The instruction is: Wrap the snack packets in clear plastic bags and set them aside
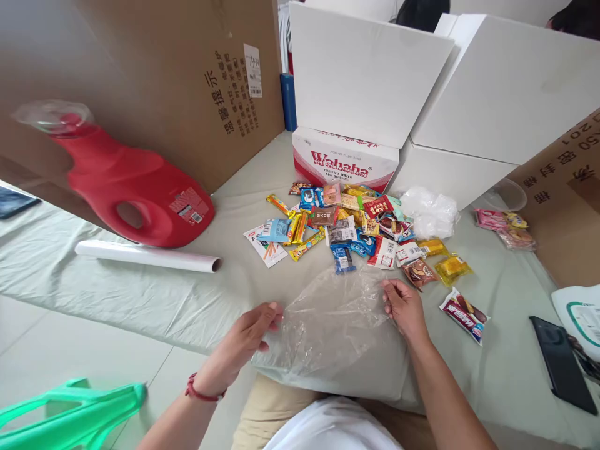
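Observation:
A clear plastic bag (335,312) lies spread over the front of the cloth-covered table, its near part close to the edge. My right hand (404,307) pinches its upper right side between thumb and curled fingers. At the bag's left edge, my left hand (255,328) has thumb and forefinger closed on the film, while the lower fingers hang slightly apart. Just beyond the bag sits a loose heap of small wrapped snacks (342,231). A blue packet (344,260) is nearest the bag's far edge. One purple-and-white snack packet (465,316) lies right of my right hand.
A red jug (140,181) and a white roll (147,256) are on the left. Behind the snacks stand a Wahaba-style printed carton (344,159) and white boxes (365,69). Bubble wrap (430,211), pink packets (504,226) and a black phone (562,362) lie rightward. A green stool (75,415) is below left.

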A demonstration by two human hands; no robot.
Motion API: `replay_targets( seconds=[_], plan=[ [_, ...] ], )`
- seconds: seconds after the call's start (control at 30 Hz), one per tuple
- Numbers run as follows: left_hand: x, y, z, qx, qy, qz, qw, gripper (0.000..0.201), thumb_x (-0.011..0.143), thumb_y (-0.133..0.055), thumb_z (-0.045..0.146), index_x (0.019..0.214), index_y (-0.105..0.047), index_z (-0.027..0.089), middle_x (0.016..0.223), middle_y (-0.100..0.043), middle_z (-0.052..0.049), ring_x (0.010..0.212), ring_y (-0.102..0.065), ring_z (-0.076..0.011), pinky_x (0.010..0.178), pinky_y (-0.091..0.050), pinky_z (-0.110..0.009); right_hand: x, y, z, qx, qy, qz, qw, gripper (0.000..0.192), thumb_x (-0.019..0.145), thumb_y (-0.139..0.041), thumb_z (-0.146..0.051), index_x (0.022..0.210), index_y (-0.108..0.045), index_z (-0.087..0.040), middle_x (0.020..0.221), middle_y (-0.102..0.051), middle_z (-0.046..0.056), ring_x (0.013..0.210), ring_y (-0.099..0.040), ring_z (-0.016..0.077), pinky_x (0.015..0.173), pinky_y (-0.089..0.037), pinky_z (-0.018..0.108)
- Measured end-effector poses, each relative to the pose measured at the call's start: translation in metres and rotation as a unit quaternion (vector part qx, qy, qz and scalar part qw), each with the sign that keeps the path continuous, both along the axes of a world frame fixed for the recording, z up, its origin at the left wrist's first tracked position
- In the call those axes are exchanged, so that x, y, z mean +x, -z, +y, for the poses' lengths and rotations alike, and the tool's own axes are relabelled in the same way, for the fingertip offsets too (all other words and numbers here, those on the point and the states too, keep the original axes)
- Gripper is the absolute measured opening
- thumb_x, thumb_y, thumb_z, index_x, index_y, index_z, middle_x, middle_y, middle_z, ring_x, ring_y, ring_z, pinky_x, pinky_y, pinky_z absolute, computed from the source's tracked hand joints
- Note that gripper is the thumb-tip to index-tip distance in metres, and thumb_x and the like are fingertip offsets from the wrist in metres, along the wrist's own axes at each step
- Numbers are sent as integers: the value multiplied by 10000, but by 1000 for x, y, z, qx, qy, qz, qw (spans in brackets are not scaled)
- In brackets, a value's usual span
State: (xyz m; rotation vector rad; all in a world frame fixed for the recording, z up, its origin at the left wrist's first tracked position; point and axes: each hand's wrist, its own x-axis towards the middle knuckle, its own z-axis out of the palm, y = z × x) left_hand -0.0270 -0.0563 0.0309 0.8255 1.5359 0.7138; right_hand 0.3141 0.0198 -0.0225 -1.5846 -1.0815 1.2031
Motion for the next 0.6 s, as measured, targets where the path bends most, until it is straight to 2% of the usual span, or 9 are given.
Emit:
replay_targets(
  seconds=[0.07,0.13,0.2,0.3,0.37,0.43,0.53,0.6],
  plan=[
    [6,-6,15,63,-19,97,993,470,829,-641,666,992,-698,229,984,-730,-77,901,-657,-248,655,-491,-277,-3,1,0,-1,-16,-7,1000,477,789,-706,-663,884,-686,-196,618,-579,-20,408,-483,133,327,-326,245],
    [22,-8,37,118,-25,172,978,456,808,-671,640,1010,-675,230,964,-726,-84,950,-653,-285,774,-497,-324,-5,1,-1,2,-19,-10,1000,475,786,-704,-665,866,-683,-197,621,-582,-16,409,-479,133,337,-332,251],
    [47,-7,58,155,4,233,960,490,748,-718,661,917,-660,204,964,-709,-138,1024,-633,-349,861,-484,-381,-6,-1,-2,0,-15,-16,1000,487,776,-706,-676,841,-675,-194,618,-581,-15,406,-467,127,349,-334,254],
    [87,-5,70,198,77,235,949,487,723,-735,673,803,-630,204,927,-683,-163,1038,-606,-385,914,-450,-431,-4,-5,-5,-1,-4,-50,999,514,779,-684,-700,806,-662,-187,606,-578,-7,422,-456,130,375,-339,260],
    [109,-9,63,240,83,208,945,415,797,-682,624,797,-613,214,914,-666,-138,972,-605,-336,886,-439,-413,-3,-9,-7,13,6,-89,996,515,814,-641,-699,785,-653,-185,593,-572,-4,461,-467,142,416,-362,266],
    [126,-16,47,268,76,166,946,337,896,-583,551,796,-583,229,843,-639,-87,830,-589,-260,786,-429,-367,-2,-12,-9,52,23,-149,987,492,868,-595,-663,736,-627,-190,595,-568,-1,531,-482,152,489,-392,268],
    [145,-30,21,260,111,85,956,362,964,-488,520,734,-519,242,683,-566,-25,650,-514,-192,650,-380,-330,-7,-17,-9,111,43,-239,964,453,935,-544,-569,687,-585,-192,621,-570,1,617,-476,154,579,-396,266],
    [156,-36,12,250,149,47,955,384,962,-495,535,714,-504,242,663,-555,-22,636,-497,-184,638,-372,-332,-13,-21,-9,133,51,-262,955,417,954,-527,-516,693,-574,-194,612,-543,-11,615,-452,146,590,-382,266]
  ],
)
